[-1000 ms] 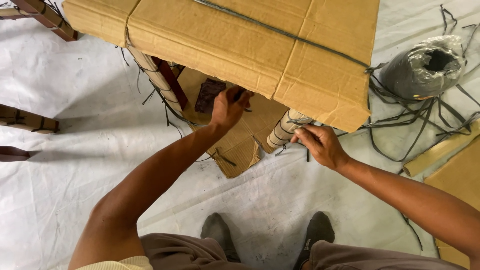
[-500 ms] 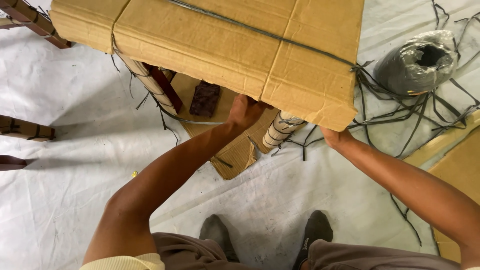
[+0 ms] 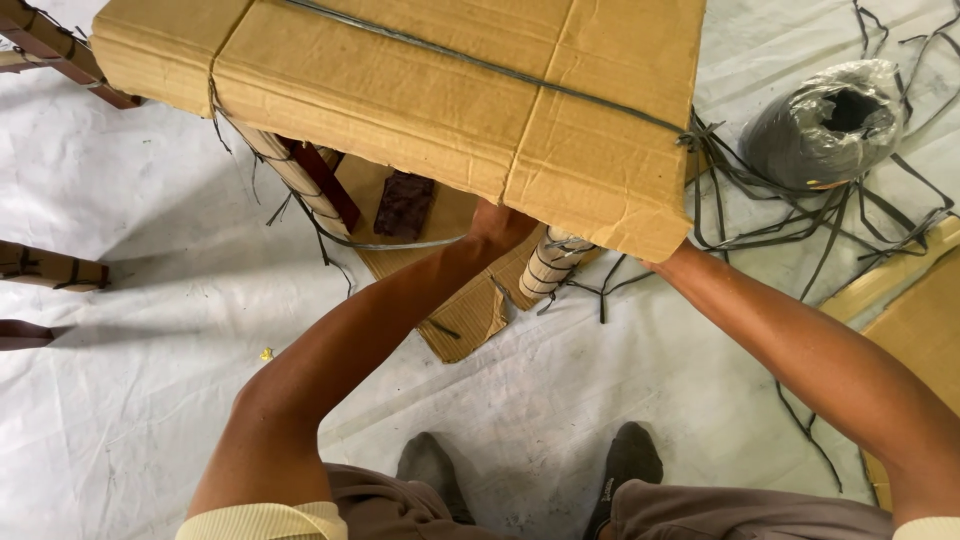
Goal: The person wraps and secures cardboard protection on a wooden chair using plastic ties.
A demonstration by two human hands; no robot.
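Cardboard (image 3: 440, 90) wraps the top of a piece of furniture standing on a white floor sheet (image 3: 130, 400), tied round with grey strapping cord (image 3: 480, 65), and both of the person's arms reach in beneath its near edge. The left hand (image 3: 497, 222) shows only as far as the wrist and the heel of the palm, right beside a leg wound in paper and cord (image 3: 548, 265); the fingers are under the wrapped top, so whether they are closed on anything cannot be told. The right hand is wholly hidden behind the cardboard's near corner, only the right forearm (image 3: 780, 340) showing, and its grip cannot be told either. To judge by the posture, the work in hand is the binding or adjusting of the wrapping at that leg, up where it meets the covered top; any next move there would call for working by touch, since the cardboard blocks the view from above. A second wrapped leg (image 3: 290, 170) stands further left, with a dark reddish wooden rail (image 3: 325, 185) beside it and a dark block (image 3: 404, 203) lying on a loose cardboard piece (image 3: 465, 310) below. A spool of grey cord (image 3: 825, 125) sits well apart at the upper right among loose strands. Other wooden furniture parts (image 3: 50, 270) are cut off at the left edge.
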